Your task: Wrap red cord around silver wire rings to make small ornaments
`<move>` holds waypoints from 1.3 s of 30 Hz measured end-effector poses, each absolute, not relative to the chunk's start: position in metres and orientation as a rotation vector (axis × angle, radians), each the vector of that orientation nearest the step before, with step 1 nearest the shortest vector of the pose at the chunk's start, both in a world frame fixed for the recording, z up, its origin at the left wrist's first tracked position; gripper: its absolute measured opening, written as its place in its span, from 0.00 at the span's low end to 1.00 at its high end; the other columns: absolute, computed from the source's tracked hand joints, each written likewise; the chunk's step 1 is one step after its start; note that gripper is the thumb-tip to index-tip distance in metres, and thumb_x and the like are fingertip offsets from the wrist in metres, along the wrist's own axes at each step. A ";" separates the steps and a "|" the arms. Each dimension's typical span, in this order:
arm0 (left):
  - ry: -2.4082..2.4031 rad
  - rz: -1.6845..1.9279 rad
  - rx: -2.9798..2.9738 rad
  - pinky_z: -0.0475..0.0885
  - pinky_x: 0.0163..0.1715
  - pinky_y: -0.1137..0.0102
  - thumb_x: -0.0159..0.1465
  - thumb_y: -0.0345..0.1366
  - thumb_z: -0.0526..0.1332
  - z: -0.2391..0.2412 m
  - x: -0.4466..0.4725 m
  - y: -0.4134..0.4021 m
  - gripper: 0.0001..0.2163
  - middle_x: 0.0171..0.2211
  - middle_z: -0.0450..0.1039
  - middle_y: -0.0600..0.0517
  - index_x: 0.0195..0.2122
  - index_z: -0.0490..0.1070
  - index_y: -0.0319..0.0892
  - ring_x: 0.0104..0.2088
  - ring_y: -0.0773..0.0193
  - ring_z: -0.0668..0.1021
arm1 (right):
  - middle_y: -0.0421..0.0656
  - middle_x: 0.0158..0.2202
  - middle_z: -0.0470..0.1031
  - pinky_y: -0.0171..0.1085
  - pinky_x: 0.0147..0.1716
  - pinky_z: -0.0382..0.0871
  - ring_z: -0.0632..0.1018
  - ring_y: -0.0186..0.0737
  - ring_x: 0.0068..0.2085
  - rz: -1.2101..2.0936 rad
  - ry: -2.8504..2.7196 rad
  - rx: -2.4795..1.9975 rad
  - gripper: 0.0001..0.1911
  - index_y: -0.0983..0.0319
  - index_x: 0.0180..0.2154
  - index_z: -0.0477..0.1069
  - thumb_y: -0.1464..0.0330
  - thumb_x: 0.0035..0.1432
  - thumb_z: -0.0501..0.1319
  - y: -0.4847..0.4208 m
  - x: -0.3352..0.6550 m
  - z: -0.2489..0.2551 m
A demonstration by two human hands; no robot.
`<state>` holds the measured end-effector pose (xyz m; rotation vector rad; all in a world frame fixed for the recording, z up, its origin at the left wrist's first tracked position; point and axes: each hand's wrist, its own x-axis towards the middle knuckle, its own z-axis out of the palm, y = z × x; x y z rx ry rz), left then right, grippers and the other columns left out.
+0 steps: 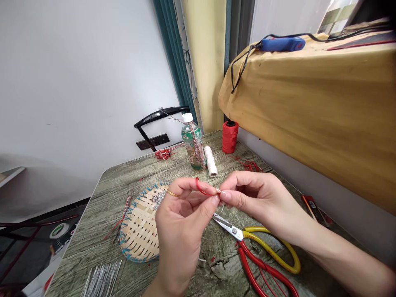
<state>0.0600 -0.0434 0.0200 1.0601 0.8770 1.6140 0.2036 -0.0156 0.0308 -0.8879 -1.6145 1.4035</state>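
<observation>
Tbl (108, 189) below, 1 red cord (198, 187) (2 hands (181, 222) (262, 200))

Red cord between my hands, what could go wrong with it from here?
The red cord might slip, as the left hand and right hand pinch it between thumb and finger. The white thread just below that pinch could snag on the scissors, whose blades lie close by.

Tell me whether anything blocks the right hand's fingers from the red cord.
Nothing visible does: the right hand meets the left hand at the tips of their fingers, where the red cord runs in. The scissors lie below, not between.
</observation>
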 end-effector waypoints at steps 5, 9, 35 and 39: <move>0.956 1.642 1.063 0.74 0.35 0.81 0.55 0.21 0.65 0.021 0.060 -0.043 0.10 0.27 0.76 0.60 0.30 0.73 0.46 0.30 0.75 0.78 | 0.38 0.24 0.67 0.32 0.27 0.60 0.66 0.32 0.28 1.316 -1.640 -0.894 0.11 0.63 0.28 0.69 0.62 0.57 0.60 -0.015 0.204 0.031; 0.979 1.688 1.024 0.74 0.37 0.81 0.53 0.22 0.67 0.022 0.058 -0.041 0.09 0.28 0.76 0.59 0.29 0.74 0.44 0.32 0.74 0.78 | 0.36 0.24 0.64 0.31 0.25 0.59 0.64 0.30 0.26 1.238 -1.631 -0.892 0.11 0.62 0.27 0.68 0.63 0.58 0.59 -0.015 0.205 0.031; 0.893 1.937 0.809 0.74 0.33 0.79 0.59 0.22 0.60 0.037 0.041 -0.032 0.08 0.23 0.76 0.58 0.26 0.71 0.42 0.28 0.73 0.78 | 0.37 0.28 0.65 0.33 0.29 0.62 0.67 0.33 0.30 0.905 -1.681 -0.855 0.08 0.57 0.31 0.63 0.66 0.64 0.53 -0.025 0.206 0.025; 0.955 1.838 0.892 0.74 0.32 0.80 0.58 0.25 0.62 0.035 0.055 -0.036 0.07 0.24 0.79 0.58 0.26 0.73 0.43 0.29 0.73 0.79 | 0.37 0.26 0.67 0.32 0.25 0.62 0.68 0.32 0.27 0.924 -1.821 -0.892 0.09 0.59 0.30 0.66 0.63 0.62 0.56 -0.026 0.199 0.028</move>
